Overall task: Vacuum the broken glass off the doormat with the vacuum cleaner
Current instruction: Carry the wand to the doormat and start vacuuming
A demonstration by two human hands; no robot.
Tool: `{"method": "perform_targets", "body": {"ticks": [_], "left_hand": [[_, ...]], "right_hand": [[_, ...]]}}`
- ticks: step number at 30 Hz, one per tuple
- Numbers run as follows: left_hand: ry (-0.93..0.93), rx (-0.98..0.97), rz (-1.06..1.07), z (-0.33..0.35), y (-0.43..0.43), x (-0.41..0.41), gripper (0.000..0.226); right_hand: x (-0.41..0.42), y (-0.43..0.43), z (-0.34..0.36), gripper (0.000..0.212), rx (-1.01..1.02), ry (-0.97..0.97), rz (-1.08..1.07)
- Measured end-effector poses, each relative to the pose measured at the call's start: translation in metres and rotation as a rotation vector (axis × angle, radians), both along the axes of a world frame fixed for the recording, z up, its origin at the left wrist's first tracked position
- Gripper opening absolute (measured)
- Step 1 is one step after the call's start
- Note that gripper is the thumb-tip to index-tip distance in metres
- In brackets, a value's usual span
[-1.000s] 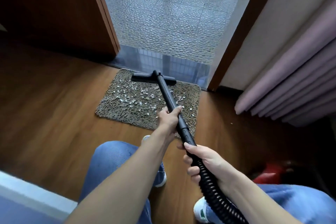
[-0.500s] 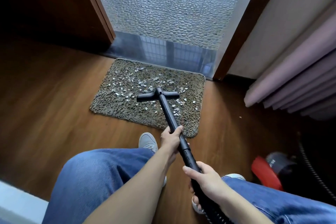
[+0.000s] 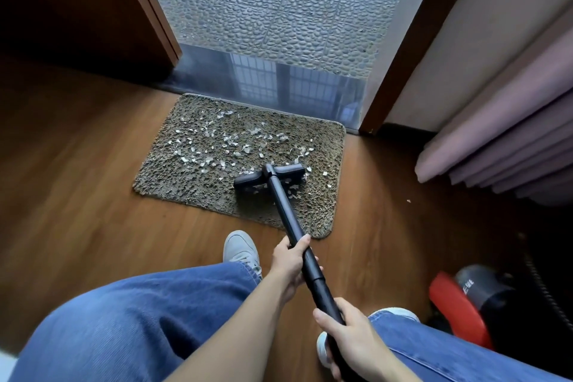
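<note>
A shaggy grey-brown doormat (image 3: 192, 177) lies on the wooden floor before an open doorway. Several pale shards of broken glass (image 3: 229, 143) are scattered over its middle and far half. The black floor nozzle (image 3: 248, 180) of the vacuum cleaner rests on the mat's near right part, with shards around it. Its black wand (image 3: 286, 214) slants back toward me. My left hand (image 3: 290, 263) is wrapped around the wand's middle. Lower down, my right hand (image 3: 350, 338) grips the wand's end. The red and dark vacuum cleaner body (image 3: 465, 301) sits on the floor at the right.
Pebbled tiles (image 3: 263, 9) lie beyond a shiny grey threshold (image 3: 279, 80). A brown door frame (image 3: 148, 6) stands left, a wall and pink curtain (image 3: 511, 139) right. My jeans-clad knees and grey sneaker (image 3: 238, 248) fill the foreground. One small chip (image 3: 408, 201) lies on the floor.
The nozzle has been drawn back from the mat's far edge across the shards to its near right part. Both hands pulled the wand toward me.
</note>
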State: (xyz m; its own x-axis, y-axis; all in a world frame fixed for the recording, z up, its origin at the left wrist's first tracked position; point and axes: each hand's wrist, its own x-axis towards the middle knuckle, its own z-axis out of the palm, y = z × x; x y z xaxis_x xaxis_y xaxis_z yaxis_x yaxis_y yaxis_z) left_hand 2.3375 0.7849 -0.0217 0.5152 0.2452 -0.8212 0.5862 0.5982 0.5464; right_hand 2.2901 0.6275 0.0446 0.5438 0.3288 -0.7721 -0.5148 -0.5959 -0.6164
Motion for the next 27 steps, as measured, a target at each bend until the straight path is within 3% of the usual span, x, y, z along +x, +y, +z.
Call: {"method": "perform_targets", "body": {"ticks": [7, 14, 19, 27], "left_hand": [[0.016, -0.008, -0.011, -0.006, -0.005, -0.011, 0.016], [-0.017, -0.073, 0.046, 0.000, -0.004, -0.015, 0.015], [-0.041, -0.282, 0.163, 0.012, -0.002, -0.006, 0.016], [-0.115, -0.170, 0.077, 0.020, -0.011, 0.025, 0.014]], "right_hand": [[-0.014, -0.006, -0.026, 0.027, -0.077, 0.006, -0.008], [-0.013, 0.000, -0.021, 0.033, -0.081, 0.072, 0.010], [-0.001, 0.012, -0.005, 0.026, 0.069, 0.262, -0.099], [0.020, 0.009, 0.014, 0.044, 0.323, 0.538, -0.365]]}}
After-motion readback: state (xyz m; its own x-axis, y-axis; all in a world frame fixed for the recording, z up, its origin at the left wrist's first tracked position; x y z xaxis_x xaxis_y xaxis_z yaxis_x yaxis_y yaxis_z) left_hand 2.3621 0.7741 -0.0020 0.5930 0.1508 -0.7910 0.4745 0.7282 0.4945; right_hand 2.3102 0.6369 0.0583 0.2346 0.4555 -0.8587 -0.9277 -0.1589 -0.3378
